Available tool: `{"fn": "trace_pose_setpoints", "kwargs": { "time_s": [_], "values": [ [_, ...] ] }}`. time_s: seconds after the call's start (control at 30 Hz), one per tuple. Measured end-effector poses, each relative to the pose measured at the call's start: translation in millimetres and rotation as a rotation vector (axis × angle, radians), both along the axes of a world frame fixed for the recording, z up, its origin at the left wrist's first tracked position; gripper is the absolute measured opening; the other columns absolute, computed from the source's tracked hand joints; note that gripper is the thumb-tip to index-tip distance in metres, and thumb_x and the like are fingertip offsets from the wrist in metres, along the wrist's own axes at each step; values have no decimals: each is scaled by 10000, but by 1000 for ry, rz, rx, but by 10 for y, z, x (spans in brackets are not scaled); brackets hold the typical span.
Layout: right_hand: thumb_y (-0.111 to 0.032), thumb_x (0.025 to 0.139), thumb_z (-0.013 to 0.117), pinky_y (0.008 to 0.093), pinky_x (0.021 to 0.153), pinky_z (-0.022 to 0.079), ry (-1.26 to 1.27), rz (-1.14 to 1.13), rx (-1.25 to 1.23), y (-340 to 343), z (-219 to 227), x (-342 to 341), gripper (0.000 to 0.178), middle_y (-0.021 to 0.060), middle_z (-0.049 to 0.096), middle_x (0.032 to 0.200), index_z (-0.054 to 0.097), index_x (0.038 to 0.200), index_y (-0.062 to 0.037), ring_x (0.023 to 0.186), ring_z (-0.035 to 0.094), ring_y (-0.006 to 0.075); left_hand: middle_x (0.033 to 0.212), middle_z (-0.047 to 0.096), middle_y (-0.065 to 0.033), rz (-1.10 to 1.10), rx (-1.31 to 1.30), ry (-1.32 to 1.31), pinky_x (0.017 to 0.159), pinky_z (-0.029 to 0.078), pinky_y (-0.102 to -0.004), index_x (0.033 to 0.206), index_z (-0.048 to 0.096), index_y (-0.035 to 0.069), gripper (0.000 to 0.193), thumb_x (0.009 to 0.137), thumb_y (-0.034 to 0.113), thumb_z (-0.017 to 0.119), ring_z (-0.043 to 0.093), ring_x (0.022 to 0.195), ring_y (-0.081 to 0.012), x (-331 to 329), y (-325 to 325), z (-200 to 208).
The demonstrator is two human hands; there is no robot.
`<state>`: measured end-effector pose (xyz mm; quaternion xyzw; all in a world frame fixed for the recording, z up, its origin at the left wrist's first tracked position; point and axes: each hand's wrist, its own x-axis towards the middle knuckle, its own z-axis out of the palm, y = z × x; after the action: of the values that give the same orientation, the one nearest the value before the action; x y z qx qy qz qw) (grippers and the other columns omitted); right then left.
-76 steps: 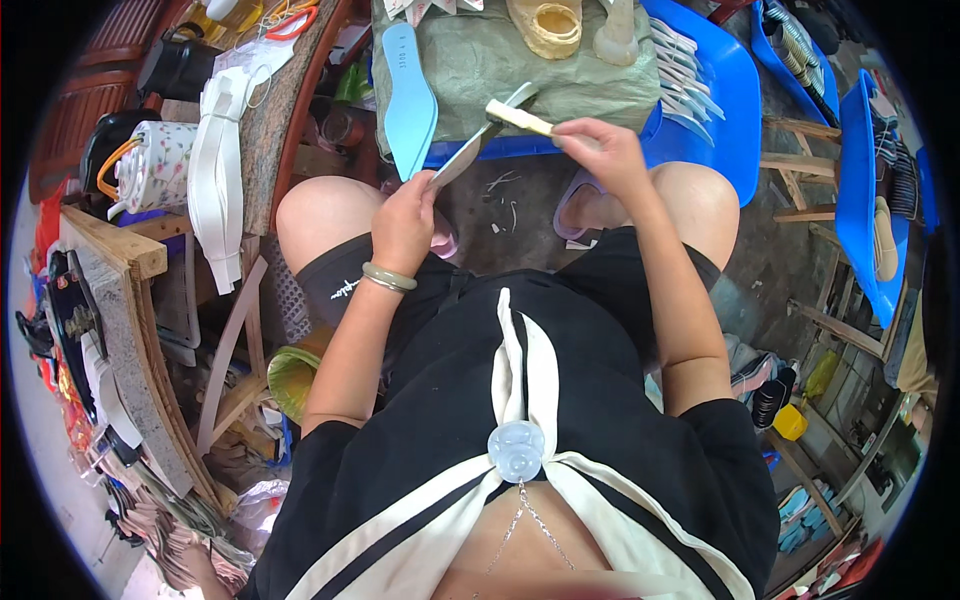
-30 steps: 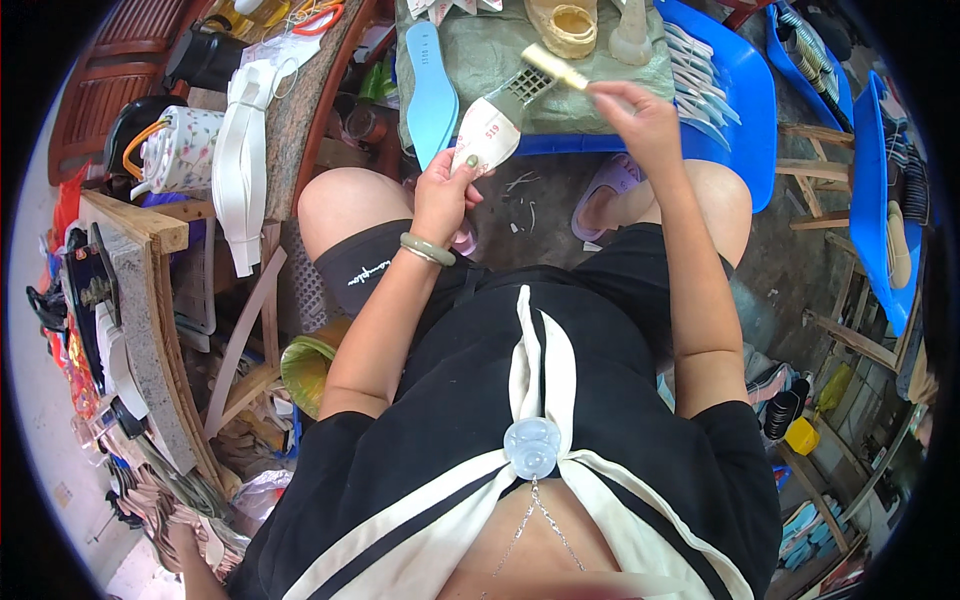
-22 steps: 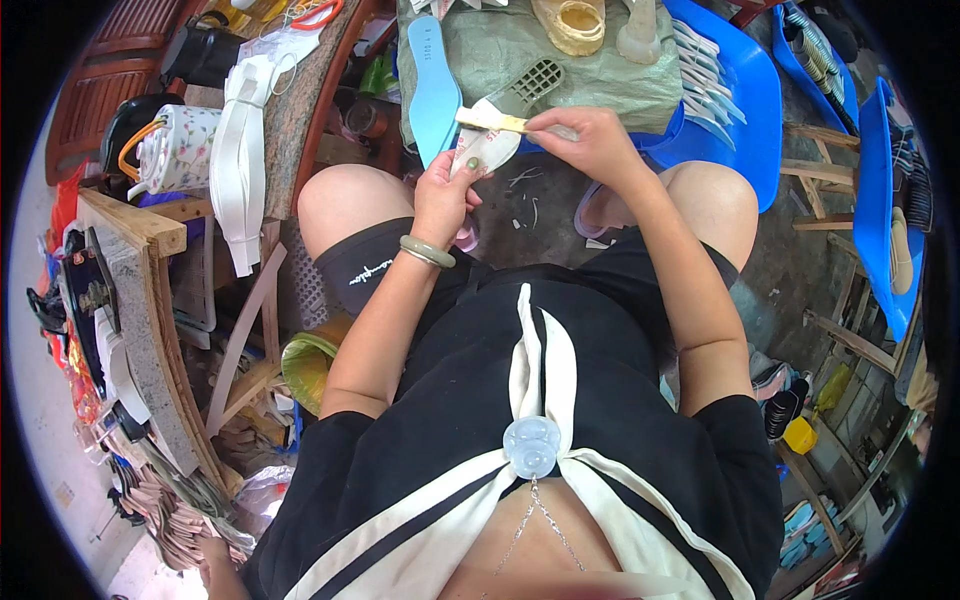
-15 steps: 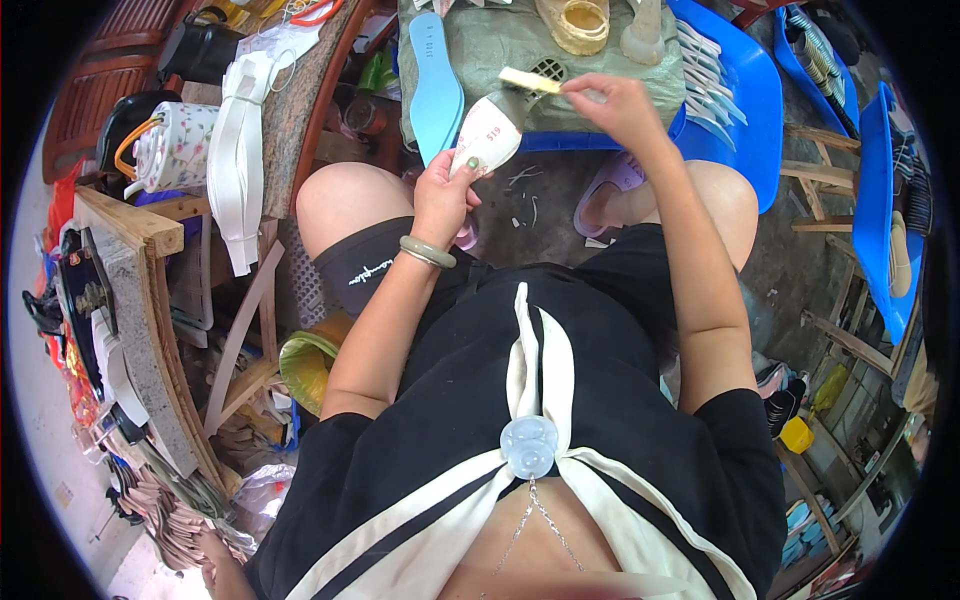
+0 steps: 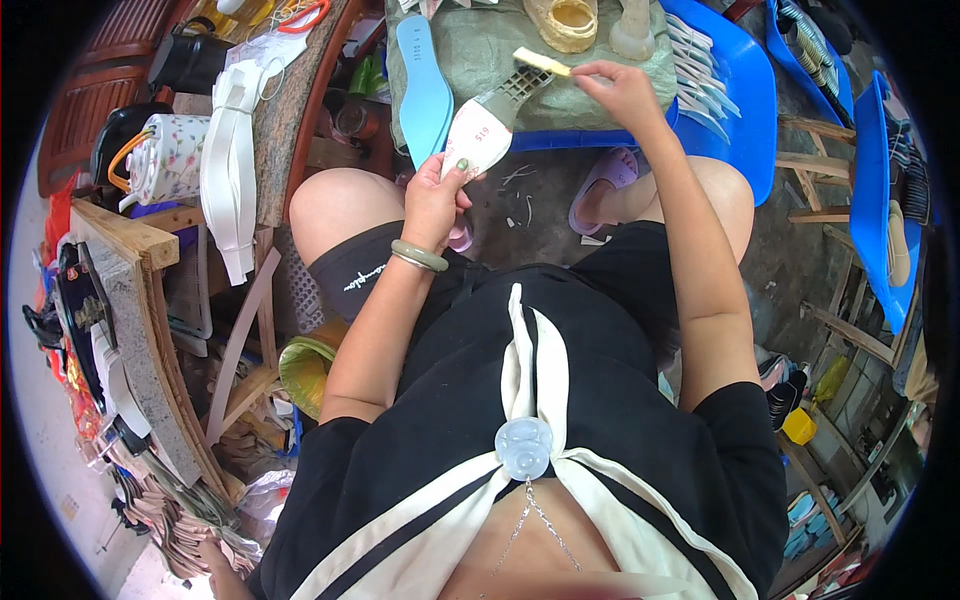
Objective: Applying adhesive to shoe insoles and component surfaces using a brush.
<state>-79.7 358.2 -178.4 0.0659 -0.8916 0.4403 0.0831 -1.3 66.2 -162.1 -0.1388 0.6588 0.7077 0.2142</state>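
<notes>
My left hand (image 5: 440,195) grips a shoe insole (image 5: 480,140) by its white end, thumb on top. The insole's other part is grey and ends in a dark grid, tilted up over the work surface. In my right hand (image 5: 615,92), a small pale-yellow brush (image 5: 541,63) is pinched between thumb and fingers. Its dark-bristled end is at the gridded end of the insole; whether they touch I cannot tell. A light blue insole (image 5: 424,95) lies flat to the left. Behind the brush stands a crusted, yellowish pot (image 5: 566,30) with an open top.
A green sack sheet (image 5: 470,50) covers the work surface. At right, a blue tub (image 5: 745,110) holds several pale insole pieces (image 5: 697,70). White strips (image 5: 232,170) hang off the left table beside a floral kettle (image 5: 180,150). Another person's hand (image 5: 213,556) is at lower left by stacked tan pieces.
The insole in my left hand has tilted and shifted slightly left, showing more of its grid. The brush has moved a little up and right along the grid. The whole view has shifted slightly.
</notes>
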Motion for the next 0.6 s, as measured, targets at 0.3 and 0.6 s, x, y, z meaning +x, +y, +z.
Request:
{"fn": "trace_pose_setpoints", "kwargs": {
  "time_s": [0.3, 0.6],
  "values": [
    [-273, 805, 649, 280, 648, 488, -112, -283, -82, 41, -81, 424, 225, 99, 684, 763, 711, 938, -101, 671, 639, 150, 896, 679, -92, 57, 272, -168, 408, 346, -135, 1110, 501, 19, 209, 926, 118, 512, 423, 471, 1, -15, -2, 52],
    [-123, 821, 658, 214, 747, 460, -341, 3, -391, -421, 428, 970, 168, 24, 689, 865, 699, 960, -38, 794, 595, 69, 909, 669, -96, 98, 341, -232, 409, 364, -127, 1080, 513, 29, 184, 928, 132, 525, 428, 479, 3, 14, -1, 64]
  ]
}}
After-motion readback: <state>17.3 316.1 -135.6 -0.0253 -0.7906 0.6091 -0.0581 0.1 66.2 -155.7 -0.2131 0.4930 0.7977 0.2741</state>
